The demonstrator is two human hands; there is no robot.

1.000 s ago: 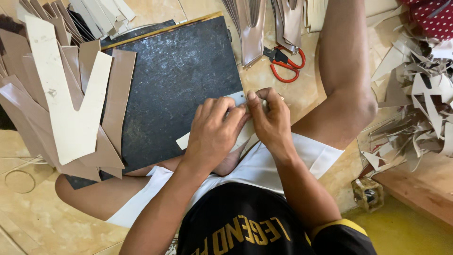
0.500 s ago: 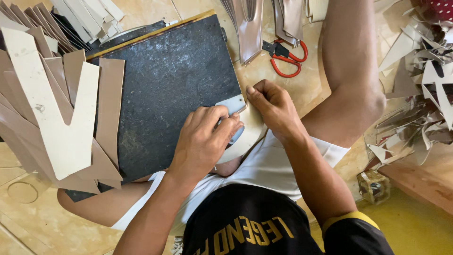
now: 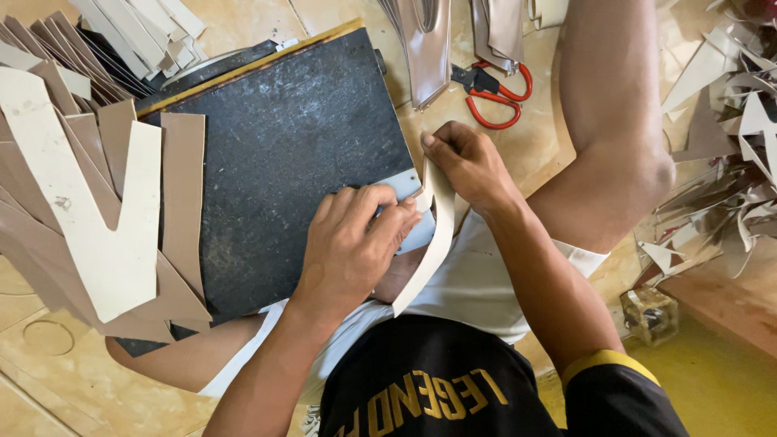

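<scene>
The left hand (image 3: pixel 356 247) is pressing a pale grey piece (image 3: pixel 409 212) against the edge of the one rough dark board (image 3: pixel 283 154), while the right hand (image 3: pixel 469 166) is pinching the top of one long cream strip (image 3: pixel 433 243) curving down over the lap. One pair of red-handled scissors (image 3: pixel 494 93) is lying beyond on the tan floor (image 3: pixel 243 24), and a flat cream V-shaped cutout (image 3: pixel 89 218) is resting on brown pieces at the board's left.

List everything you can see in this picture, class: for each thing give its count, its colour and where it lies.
cutting board: one, dark grey-black, on the person's lap, centre.
V-shaped template: one, cream, on the brown pieces at the board's left edge.
cut pieces: many, brown, fanned out at left.
strip: one, cream, held at the board's right edge, hanging toward the lap.
flat piece: one, pale grey-blue, under the left hand.
scissors: one pair, red handles, on the floor at top.
offcuts: many, beige, heaped at right.
left hand: one, pressing on the flat piece.
right hand: one, fingers pinching the strip.
</scene>
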